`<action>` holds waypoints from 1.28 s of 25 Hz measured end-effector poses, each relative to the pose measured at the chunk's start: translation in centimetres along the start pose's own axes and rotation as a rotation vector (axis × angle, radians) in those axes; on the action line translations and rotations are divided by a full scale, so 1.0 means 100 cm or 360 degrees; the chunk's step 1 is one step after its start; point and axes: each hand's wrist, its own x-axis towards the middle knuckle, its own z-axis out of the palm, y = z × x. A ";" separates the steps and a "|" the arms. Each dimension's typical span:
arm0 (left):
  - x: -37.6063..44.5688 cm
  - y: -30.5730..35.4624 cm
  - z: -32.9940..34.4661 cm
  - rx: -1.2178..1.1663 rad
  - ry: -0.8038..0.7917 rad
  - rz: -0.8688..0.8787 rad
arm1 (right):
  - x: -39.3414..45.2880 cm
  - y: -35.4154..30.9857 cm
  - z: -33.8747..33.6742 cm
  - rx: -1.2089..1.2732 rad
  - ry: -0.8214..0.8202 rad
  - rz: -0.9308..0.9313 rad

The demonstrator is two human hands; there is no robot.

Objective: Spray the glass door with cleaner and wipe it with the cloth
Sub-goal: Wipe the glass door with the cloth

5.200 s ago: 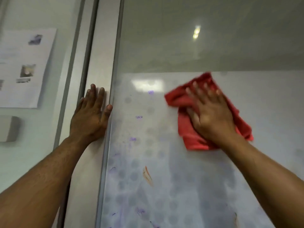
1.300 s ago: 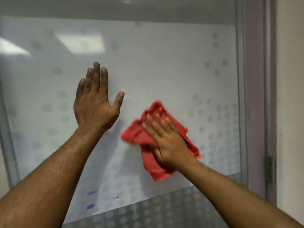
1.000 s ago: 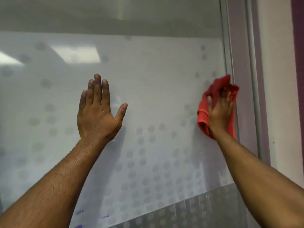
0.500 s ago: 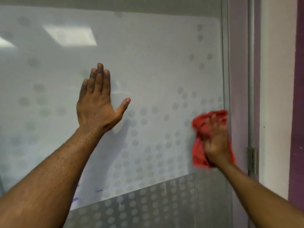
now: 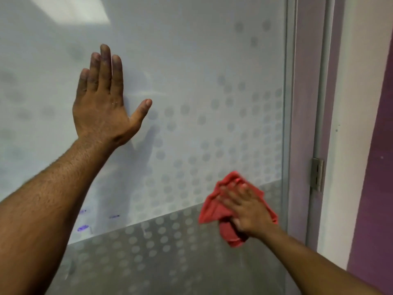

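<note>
Right grip is down in the lower right of the frame, fingers spread fairly straight over the red cloth and pressing it flat against the glass door, with the thumb side tucked into the bunched lower folds of the fabric. That cloth sits right on the slanting line where the pale frosted part of the pane meets the greyer, clearer band below, and it lies just beside the door's metal edge strip without quite reaching it. Over in the upper left of the frame, the left grip is wide open, palm flat on the glass, four fingers together pointing up and the thumb splayed out to the right, holding nothing at all. Rows of grey dots pepper the pane, thick toward the right and lower part, thinning out higher up. A few small purple smudges show on the glass at lower left, beside the left forearm, just above the slanting line. Top left, a bright rectangle of light reflects in the pane. Along the right of the frame runs the door frame with a metal hinge at mid height, then a white strip and a purple wall.
</note>
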 end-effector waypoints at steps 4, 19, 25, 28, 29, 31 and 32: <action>-0.003 0.005 0.000 0.0024 0.0009 0.0019 | 0.049 0.067 -0.029 0.0552 0.0665 0.1568; -0.007 0.002 -0.006 0.0065 -0.0045 0.0124 | 0.170 -0.047 -0.046 0.0250 0.0663 0.1481; -0.029 -0.069 -0.018 0.0115 -0.0003 0.0012 | 0.182 -0.190 -0.024 0.0078 0.0204 0.0262; -0.058 -0.109 -0.023 0.0135 -0.0041 -0.0002 | 0.134 -0.201 0.001 -0.0068 0.0033 -0.0364; -0.069 -0.124 -0.025 0.0140 -0.0056 -0.0034 | 0.134 -0.195 -0.003 -0.0084 0.0009 -0.0343; -0.089 -0.154 -0.030 0.0182 -0.0054 -0.0113 | 0.170 -0.186 -0.021 -0.0001 0.0142 0.0094; -0.097 -0.167 -0.032 0.0216 -0.0050 -0.0150 | 0.202 -0.184 -0.036 0.0081 0.0261 0.0413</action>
